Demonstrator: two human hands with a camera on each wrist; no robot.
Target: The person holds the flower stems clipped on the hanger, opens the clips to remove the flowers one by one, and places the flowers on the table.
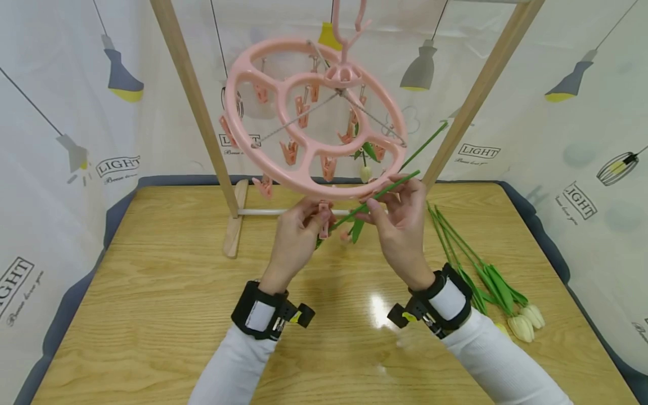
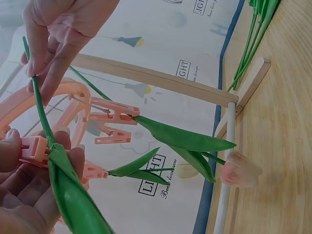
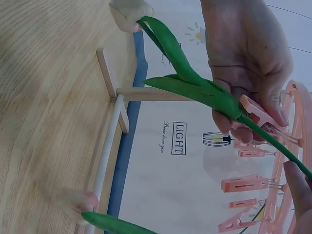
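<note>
White sleeves (image 1: 238, 360) nearest, entering at 7 and 4 o'clock; black straps (image 1: 448, 298) round both wrists. Left hand (image 1: 296, 230), just off centre at 8 o'clock, pinches a pink clip (image 1: 324, 220), its fingers also against the leaf base of a tulip (image 3: 195, 92). Right hand (image 1: 405, 230), at 3 o'clock, pinches that tulip's green stem (image 1: 400, 183), which slants toward 2 o'clock. Whether the clip is closed on the stem: cannot tell. Tulip head white; in right wrist view it sits near 12 o'clock. Pink ring hanger (image 1: 238, 90) hangs above the hands at 12 o'clock, clips dangling from it. 2 other tulips hang heads down from clips: 1 white tulip (image 1: 366, 173), 1 pink tulip (image 2: 239, 170). Wooden rack (image 1: 194, 101): posts at 10 and 2 o'clock, white bar (image 1: 263, 212) low between them. Loose tulips (image 1: 521, 328) lie on the bench (image 1: 167, 292) at 4 o'clock, 2 white heads visible, stems toward the rack. Curtain (image 1: 172, 152) behind: printed lamps, the word LIGHT.
</note>
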